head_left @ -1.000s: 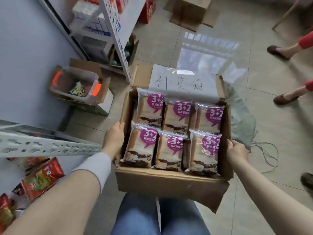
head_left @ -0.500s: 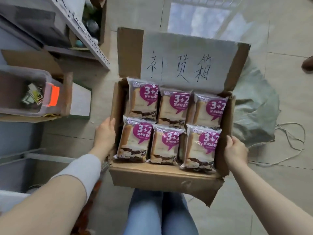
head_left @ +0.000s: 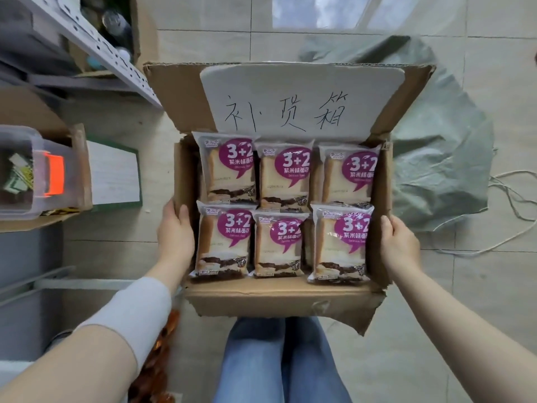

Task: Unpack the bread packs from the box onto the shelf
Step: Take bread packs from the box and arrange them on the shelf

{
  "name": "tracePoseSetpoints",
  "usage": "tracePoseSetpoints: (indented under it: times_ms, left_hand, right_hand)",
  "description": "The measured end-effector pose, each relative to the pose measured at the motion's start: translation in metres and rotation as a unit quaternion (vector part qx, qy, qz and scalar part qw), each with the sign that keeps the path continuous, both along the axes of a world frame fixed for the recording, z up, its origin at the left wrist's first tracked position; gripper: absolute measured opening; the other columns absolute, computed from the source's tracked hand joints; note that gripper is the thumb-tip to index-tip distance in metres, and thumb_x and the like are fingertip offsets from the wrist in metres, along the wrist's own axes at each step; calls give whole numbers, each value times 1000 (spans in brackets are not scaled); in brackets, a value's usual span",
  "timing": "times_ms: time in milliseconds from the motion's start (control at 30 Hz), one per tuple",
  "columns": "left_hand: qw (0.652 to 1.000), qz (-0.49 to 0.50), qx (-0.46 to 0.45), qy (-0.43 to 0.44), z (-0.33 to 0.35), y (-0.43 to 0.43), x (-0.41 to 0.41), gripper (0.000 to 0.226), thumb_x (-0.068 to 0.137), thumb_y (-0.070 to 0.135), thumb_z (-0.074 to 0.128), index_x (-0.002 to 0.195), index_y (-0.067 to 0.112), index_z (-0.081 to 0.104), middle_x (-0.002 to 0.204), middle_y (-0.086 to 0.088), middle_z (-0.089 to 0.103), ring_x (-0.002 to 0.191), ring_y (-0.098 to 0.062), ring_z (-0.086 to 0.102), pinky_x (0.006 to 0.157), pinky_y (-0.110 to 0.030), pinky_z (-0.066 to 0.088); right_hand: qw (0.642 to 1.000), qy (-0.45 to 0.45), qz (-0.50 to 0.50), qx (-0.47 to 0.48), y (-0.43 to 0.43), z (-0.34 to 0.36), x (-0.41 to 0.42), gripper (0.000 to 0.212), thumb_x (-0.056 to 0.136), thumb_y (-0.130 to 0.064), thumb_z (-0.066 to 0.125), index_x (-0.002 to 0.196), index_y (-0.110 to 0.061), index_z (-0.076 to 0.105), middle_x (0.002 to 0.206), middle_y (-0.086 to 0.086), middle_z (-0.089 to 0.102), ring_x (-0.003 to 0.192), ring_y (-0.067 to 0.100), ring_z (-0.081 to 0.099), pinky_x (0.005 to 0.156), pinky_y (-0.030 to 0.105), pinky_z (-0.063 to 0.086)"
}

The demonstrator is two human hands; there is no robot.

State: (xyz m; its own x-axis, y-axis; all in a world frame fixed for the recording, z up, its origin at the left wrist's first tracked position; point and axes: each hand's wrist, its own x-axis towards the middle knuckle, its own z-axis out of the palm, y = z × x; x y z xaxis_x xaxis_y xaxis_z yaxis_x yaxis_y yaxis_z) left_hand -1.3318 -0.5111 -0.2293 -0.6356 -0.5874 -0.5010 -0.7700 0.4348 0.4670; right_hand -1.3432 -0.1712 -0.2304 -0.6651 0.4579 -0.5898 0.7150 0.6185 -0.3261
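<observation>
An open cardboard box (head_left: pixel 279 298) is held over my legs in blue jeans. Inside lie several clear bread packs (head_left: pixel 280 245) with purple "3+2" labels, in two rows of three. The far flap stands up with a white handwritten paper label (head_left: pixel 302 103) on it. My left hand (head_left: pixel 174 234) grips the box's left wall, thumb inside the rim. My right hand (head_left: pixel 399 245) grips the right wall the same way. A white perforated metal shelf (head_left: pixel 96 50) runs at the upper left.
A clear plastic bin with an orange latch (head_left: pixel 53 175) sits in a cardboard box at left. A grey-green woven sack (head_left: pixel 444 158) and white cord (head_left: pixel 511 205) lie on the tiled floor to the right. Snack packets (head_left: pixel 157 359) show at lower left.
The box has come closer and now fills more of the view, and my head has tilted down. Both hands keep their hold on its sides. The shelf has slid toward the upper left.
</observation>
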Motion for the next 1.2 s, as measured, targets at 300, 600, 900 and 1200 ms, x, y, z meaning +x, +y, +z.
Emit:
tracePoseSetpoints:
  times_ms: [300,600,900,1200]
  left_hand:
    - [992,-69,88,64,21,125,-59,56,87,19,60,136,10,36,140,-9,38,131,-23,36,111,-40,31]
    - [994,-20,93,48,-3,137,-93,69,81,26,70,137,8,34,132,-11,53,124,-28,47,105,-39,38]
    - [979,-66,188,39,26,117,-87,51,75,26,75,117,13,51,121,-7,58,106,-20,54,90,-36,47]
    - [971,-29,158,178,116,93,-36,37,72,28,78,101,20,56,116,0,55,104,-13,54,79,-24,50]
  right_hand:
    - [987,98,110,71,-41,30,70,68,74,-21,75,130,3,44,131,22,42,122,34,36,104,41,34]
    - [999,-29,19,-43,-36,15,62,76,75,-35,74,137,-6,39,127,11,52,120,24,46,97,31,37]
    - [975,-76,-62,-202,-30,29,55,32,68,-28,81,89,-21,59,92,-3,67,84,12,61,71,27,49]
    - [955,1,-82,-284,-13,89,71,24,67,-19,82,85,-18,66,78,-7,69,75,9,64,58,21,46]
